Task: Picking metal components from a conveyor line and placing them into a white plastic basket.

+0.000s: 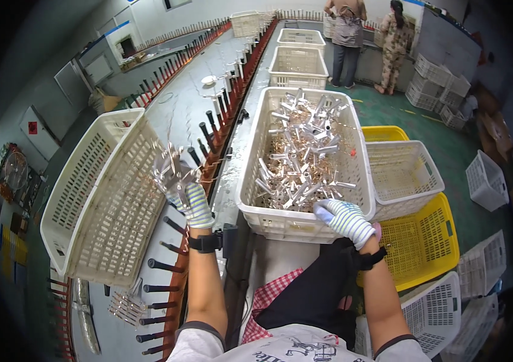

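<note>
A clutch of metal pieces (174,171) sits in the person's left hand (197,206), raised over the desk (178,99); the gloved fingers are closed around it and the pieces splay out at the top. The right hand (346,220) is at the near right corner of the big white crate (280,225), fingers curled narrow; I cannot tell whether it grips anything. To my eye the step in hand is handling one bunch apart from the heap, and the next move calls for a firm hold, since loose ends could snag or slip.

That big crate holds a jumbled heap of silvery tubes and coppery wires (305,148). Left of the raised bunch stands a slatted white crate (121,202), its bottom hidden from me. To the right are a smaller white crate (410,172) and, nearer, a yellow crate (428,238). Two more white crates (297,64) line up beyond the heap.
</note>
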Motion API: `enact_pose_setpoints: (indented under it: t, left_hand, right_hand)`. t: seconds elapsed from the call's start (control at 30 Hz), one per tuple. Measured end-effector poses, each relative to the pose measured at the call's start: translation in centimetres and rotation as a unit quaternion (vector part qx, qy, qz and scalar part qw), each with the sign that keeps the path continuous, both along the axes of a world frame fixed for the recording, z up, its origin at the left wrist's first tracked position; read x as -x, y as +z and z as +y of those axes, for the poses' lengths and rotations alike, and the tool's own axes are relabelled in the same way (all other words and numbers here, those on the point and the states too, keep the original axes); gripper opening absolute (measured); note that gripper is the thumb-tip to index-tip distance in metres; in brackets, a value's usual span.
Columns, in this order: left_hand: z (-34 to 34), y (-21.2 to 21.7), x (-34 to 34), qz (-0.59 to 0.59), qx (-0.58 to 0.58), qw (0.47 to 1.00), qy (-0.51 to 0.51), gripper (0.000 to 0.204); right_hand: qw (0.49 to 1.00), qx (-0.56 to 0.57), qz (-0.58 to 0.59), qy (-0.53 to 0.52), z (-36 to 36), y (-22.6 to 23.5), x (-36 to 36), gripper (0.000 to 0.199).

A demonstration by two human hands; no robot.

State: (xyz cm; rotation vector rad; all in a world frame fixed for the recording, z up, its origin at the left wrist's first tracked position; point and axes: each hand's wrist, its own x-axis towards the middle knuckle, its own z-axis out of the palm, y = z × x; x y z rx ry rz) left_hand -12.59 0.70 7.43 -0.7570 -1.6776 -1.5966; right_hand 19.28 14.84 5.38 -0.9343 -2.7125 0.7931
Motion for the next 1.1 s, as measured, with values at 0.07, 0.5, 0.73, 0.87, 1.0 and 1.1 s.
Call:
enact_pose_setpoints:
  t: [0.07,0.5,0.73,0.87,1.0,1.1]
  left_hand:
    - [0.1,7.1,-4.3,-0.071,-0.079,0.962,-0.252,0.023]
    - [12.1,0.6,-9.7,0.392,0.799,0.455,0.029,0.044]
    - [4.2,8.2,-9.6,0.249,0.523,0.778,-0.245,0.058]
    - [2.1,3.9,-5.0,-0.094,0.330,0.887,-0.310,0.057]
    - [2.6,-2.7,1.9,-0.202,0.134,0.945,-0.219,0.056]
    - [3.3,-3.4,3.9,-0.288,0.096,0.939,-0.164,0.055]
  right_hand:
    - [1.000,-0.010,0.027,0.010,-0.1,-0.3,-0.2,0.041]
    - [0.999,0.033,0.007,0.026,-0.9,0.6,0.7,0.041]
    - [0.999,0.015,0.030,0.025,-0.5,1.0,0.1,0.039]
    - [0.999,0.021,0.018,0.016,-0.5,0.7,0.0,0.039]
    - [0.999,0.011,0.026,0.032,-1.0,0.8,0.5,0.040]
    - [0.999,0.020,0.030,0.029,-1.1,1.1,0.3,0.040]
